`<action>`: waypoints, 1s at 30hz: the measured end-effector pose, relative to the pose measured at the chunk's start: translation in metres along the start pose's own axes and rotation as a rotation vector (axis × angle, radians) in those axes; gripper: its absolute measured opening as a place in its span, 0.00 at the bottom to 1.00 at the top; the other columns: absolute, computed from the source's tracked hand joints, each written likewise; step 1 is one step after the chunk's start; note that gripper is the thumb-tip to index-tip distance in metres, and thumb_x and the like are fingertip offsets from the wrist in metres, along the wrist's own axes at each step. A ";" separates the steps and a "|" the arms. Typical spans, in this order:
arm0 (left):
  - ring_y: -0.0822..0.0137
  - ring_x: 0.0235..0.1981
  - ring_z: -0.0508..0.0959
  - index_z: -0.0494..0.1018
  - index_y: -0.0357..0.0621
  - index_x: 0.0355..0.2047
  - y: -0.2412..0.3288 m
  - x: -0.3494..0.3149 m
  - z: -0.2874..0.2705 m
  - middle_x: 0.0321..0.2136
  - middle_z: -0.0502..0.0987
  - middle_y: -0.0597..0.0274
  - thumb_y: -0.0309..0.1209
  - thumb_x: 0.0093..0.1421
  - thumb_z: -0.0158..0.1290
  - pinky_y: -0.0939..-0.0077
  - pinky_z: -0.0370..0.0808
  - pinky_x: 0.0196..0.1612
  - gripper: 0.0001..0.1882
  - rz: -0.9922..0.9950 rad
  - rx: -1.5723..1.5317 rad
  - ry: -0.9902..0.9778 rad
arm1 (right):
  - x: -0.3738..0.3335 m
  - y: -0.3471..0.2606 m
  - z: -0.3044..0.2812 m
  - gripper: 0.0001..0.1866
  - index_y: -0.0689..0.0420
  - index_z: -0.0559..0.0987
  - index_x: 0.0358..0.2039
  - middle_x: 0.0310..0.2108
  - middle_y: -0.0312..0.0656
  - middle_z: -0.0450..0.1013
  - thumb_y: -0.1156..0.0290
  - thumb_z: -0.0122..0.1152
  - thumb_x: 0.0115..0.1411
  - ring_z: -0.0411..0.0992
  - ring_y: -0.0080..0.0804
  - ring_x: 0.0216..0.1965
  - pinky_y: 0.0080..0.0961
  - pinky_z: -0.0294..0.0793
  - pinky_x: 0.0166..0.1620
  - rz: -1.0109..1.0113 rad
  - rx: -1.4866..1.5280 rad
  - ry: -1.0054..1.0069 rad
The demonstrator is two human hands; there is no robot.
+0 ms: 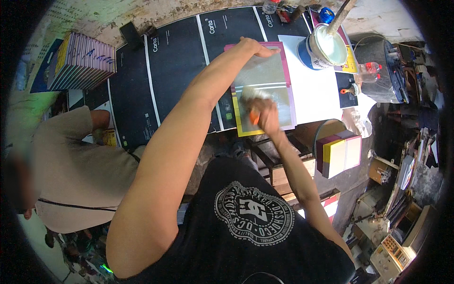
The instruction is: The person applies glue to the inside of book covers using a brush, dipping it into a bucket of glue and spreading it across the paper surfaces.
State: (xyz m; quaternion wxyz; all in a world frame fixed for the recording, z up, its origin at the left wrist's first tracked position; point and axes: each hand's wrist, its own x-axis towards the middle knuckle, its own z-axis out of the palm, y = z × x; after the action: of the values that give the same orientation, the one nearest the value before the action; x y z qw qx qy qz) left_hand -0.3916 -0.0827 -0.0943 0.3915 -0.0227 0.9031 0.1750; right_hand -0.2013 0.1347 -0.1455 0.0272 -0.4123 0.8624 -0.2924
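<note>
In front of me lies a cover sheet point(262, 71) with grey panels, split by pale strips and edged in purple and yellow. My left hand point(257, 47) rests on its far edge, fingers stretched out and holding nothing. My right hand point(267, 116) is closed round the orange handle of a paintbrush point(254, 115). The pale bristles are smeared by motion over the lower half of the sheet, where the surface looks wet and shiny. To the right, a white bucket point(309, 51) with a blue label contains a white paste, and a wooden stick point(341, 16) leans in it.
Black boards point(177, 66) and white paper point(314, 97) cover the table. Another brush point(351, 90) lies right, near plastic bottles point(369, 71). A book stack point(85, 61) stands far left; a cover stack point(343, 154) sits lower right. Another person point(82, 161) is close at my left.
</note>
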 end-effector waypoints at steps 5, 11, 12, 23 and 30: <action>0.53 0.75 0.42 0.53 0.59 0.72 -0.003 -0.006 0.000 0.73 0.48 0.57 0.80 0.54 0.18 0.42 0.29 0.72 0.55 -0.011 -0.008 -0.024 | -0.057 -0.087 -0.054 0.22 0.54 0.78 0.54 0.48 0.47 0.76 0.70 0.52 0.58 0.71 0.46 0.49 0.41 0.67 0.53 -0.065 0.043 -0.288; 0.53 0.75 0.42 0.53 0.57 0.72 0.008 -0.003 -0.006 0.73 0.48 0.57 0.80 0.54 0.18 0.42 0.29 0.72 0.56 0.009 0.026 -0.016 | 0.004 -0.065 -0.067 0.26 0.51 0.78 0.55 0.53 0.41 0.74 0.68 0.59 0.53 0.70 0.44 0.51 0.39 0.67 0.52 0.079 -0.059 -0.065; 0.53 0.75 0.42 0.53 0.57 0.72 0.004 -0.001 -0.007 0.73 0.48 0.57 0.80 0.54 0.19 0.42 0.30 0.72 0.56 -0.014 -0.002 -0.030 | -0.003 -0.065 -0.051 0.26 0.51 0.78 0.55 0.53 0.41 0.74 0.68 0.59 0.53 0.70 0.44 0.51 0.39 0.67 0.52 0.077 -0.056 -0.070; 0.53 0.75 0.42 0.54 0.56 0.71 0.003 0.002 -0.001 0.73 0.50 0.55 0.80 0.54 0.22 0.41 0.30 0.72 0.56 -0.019 -0.042 0.030 | -0.079 -0.109 -0.069 0.21 0.50 0.79 0.53 0.48 0.38 0.75 0.69 0.55 0.57 0.72 0.36 0.44 0.34 0.71 0.45 -0.052 -0.124 -0.187; 0.54 0.75 0.43 0.54 0.55 0.71 0.002 -0.003 -0.003 0.73 0.49 0.55 0.80 0.55 0.22 0.42 0.27 0.72 0.55 -0.053 -0.053 0.004 | -0.082 -0.112 -0.062 0.17 0.52 0.80 0.48 0.45 0.37 0.75 0.68 0.57 0.57 0.72 0.35 0.44 0.34 0.71 0.44 -0.148 -0.220 -0.316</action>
State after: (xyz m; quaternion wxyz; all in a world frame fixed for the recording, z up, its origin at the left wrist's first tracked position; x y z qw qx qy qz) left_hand -0.3921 -0.0819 -0.0892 0.3937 -0.0575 0.8979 0.1886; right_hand -0.0871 0.1694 -0.0513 0.0953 -0.5160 0.8414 -0.1294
